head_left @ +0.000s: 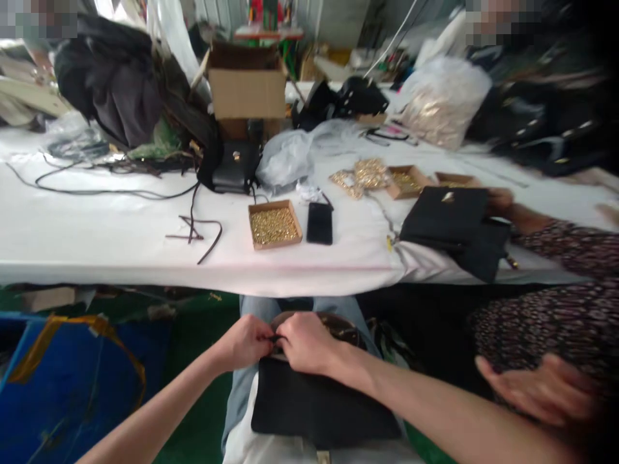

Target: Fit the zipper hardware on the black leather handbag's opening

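Forearms (167, 403) converging, left grip (247, 343) pinching, right grip (305, 343) close beside, fingers curled

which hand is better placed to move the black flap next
Likely the right hand: it overlaps the flap closer to its middle, while the left hand sits by its left corner. Both look busy pinching, though.

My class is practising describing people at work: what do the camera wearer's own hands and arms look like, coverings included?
The left hand and right hand wear no gloves. The left forearm and right forearm are bare; no sleeve, watch or bracelet shows. Blur hides any thin rings.
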`<action>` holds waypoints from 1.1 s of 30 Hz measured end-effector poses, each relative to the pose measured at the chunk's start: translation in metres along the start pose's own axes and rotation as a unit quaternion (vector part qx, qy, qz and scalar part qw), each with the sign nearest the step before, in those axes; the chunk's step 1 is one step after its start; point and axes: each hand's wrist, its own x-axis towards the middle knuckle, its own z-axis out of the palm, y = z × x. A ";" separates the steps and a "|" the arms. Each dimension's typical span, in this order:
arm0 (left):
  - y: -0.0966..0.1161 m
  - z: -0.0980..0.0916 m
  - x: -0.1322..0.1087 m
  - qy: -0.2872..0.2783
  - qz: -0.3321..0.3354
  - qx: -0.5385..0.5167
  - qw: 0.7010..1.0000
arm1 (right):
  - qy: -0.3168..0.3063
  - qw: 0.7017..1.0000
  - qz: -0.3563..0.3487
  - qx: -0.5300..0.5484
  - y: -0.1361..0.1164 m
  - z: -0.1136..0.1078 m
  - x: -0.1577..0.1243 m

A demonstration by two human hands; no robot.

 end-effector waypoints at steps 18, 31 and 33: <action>-0.013 0.012 0.017 -0.022 -0.071 -0.024 0.997 | 0.011 0.997 0.040 0.067 0.013 0.001 0.002; 0.017 0.002 0.006 -0.041 -0.051 -0.031 0.997 | 0.235 0.968 0.085 -0.019 0.066 -0.174 0.086; 0.015 0.004 0.006 -0.039 -0.060 -0.028 0.997 | 0.217 0.968 0.113 -0.059 0.075 -0.185 0.110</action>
